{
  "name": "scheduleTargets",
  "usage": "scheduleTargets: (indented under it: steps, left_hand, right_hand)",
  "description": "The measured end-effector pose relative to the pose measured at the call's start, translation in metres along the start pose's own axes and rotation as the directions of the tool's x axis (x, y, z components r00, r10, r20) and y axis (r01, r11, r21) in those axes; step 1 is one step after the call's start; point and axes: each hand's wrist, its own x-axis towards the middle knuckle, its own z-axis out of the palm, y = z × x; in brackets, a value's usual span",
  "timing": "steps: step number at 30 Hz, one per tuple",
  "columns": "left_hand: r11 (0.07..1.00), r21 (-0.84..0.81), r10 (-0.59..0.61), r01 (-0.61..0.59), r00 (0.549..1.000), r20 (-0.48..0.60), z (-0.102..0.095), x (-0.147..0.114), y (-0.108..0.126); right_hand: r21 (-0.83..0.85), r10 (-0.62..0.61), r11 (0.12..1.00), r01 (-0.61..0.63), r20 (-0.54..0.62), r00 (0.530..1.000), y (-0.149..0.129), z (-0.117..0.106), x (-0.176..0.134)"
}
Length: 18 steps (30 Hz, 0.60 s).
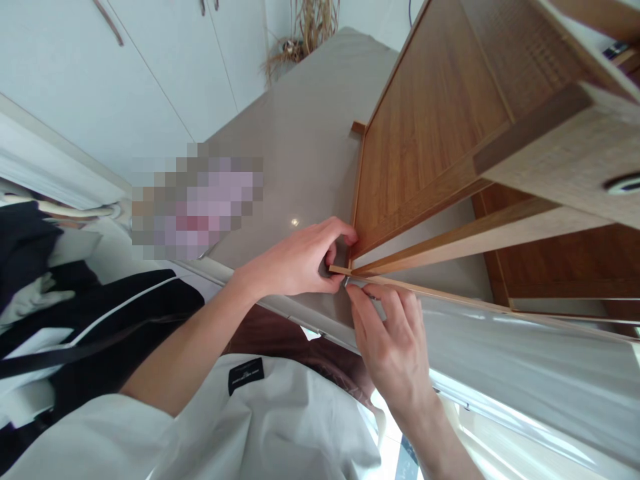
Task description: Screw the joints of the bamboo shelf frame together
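A wooden cabinet [430, 133] fills the right of the view, seen at a steep tilt, with a paler slatted piece [565, 153] jutting across its upper corner and a thin wooden strip [450, 250] running along its lower edge toward the hands. Behind it lies a grey-beige surface [300, 133] and, further off, white cupboard doors [150, 60] and some dried grass [305, 27]. The left hand [300, 260] is curled around the near corner of the cabinet, thumb and fingers pinched narrowly on the tip of the strip where it meets the panel. Just below, the right hand [390, 340] presses its fingertips up to the same corner, closed on a small metal piece [361, 288] — perhaps a screw or a bracket, too small to tell. The strip already sits along the edge and the hands touch it only at this end, so the fitting looks well on; the corner joint is what remains — whether the metal piece is seated yet cannot be seen. A white garment [280, 427] lies across the lap below.
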Motion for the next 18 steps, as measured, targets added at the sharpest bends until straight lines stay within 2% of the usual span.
scheduleTargets:
  steps: [6,11,18]
  left_hand:
    - [1.000,-0.008,0.004,-0.004,1.000,-0.002,-0.0005,0.0003,0.0004]
    - [1.000,0.018,-0.010,0.010,1.000,0.006,-0.0006,0.0004,0.0010]
    - [1.000,0.009,-0.006,0.006,1.000,0.019,-0.0012,0.0006,0.0026]
  right_hand:
    - [0.025,0.090,0.996,-0.090,0.019,0.996,-0.0034,-0.0061,0.0077]
    - [0.000,0.083,0.997,-0.083,0.069,0.994,0.0019,-0.0084,0.0025]
    - [0.062,0.094,0.994,-0.094,-0.002,0.996,0.0026,-0.0029,0.0006]
